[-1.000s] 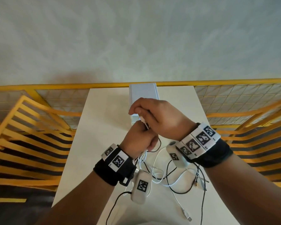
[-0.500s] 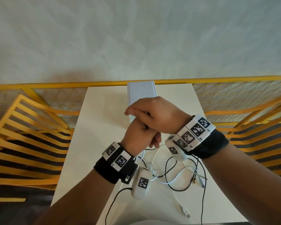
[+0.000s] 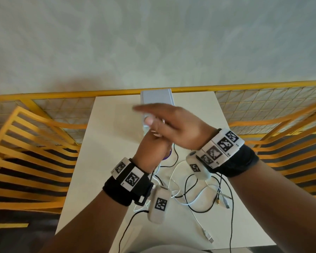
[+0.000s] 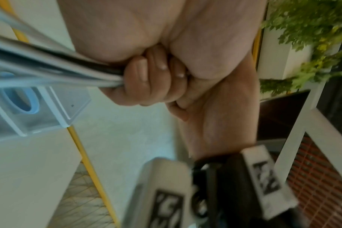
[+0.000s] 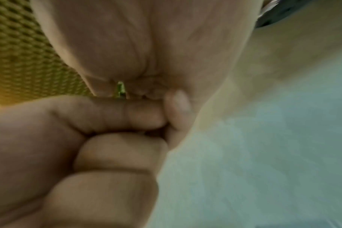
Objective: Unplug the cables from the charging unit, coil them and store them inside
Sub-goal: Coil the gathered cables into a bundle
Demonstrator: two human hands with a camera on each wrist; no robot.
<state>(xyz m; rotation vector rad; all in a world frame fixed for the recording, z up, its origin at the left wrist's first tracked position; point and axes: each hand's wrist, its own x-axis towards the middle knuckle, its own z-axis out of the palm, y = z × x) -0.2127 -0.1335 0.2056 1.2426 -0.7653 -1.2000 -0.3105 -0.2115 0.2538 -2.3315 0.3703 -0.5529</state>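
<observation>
The white charging unit (image 3: 156, 99) stands at the far end of the white table (image 3: 106, 161); the left wrist view shows its open side (image 4: 68, 108) with a blue ring (image 4: 32, 101) inside. My left hand (image 3: 151, 145) is a fist in front of the unit and grips a bundle of white and black cables (image 4: 68, 72). My right hand (image 3: 171, 123) lies across the top of the left fist, blurred, index finger stretched left, and seems to pinch a white cable (image 3: 163, 121) by the thumb. In the right wrist view its fingers (image 5: 127, 115) are curled and the cable is hidden.
Loose white and black cables (image 3: 195, 194) lie tangled on the near half of the table, with a USB plug (image 3: 208, 238) near the front edge. A yellow railing (image 3: 244, 86) runs behind the table. Yellow slatted frames (image 3: 26, 152) stand at both sides.
My right hand has swung up and left over the left fist, with its index finger stretching out. The left fist stays in front of the unit with the bundle.
</observation>
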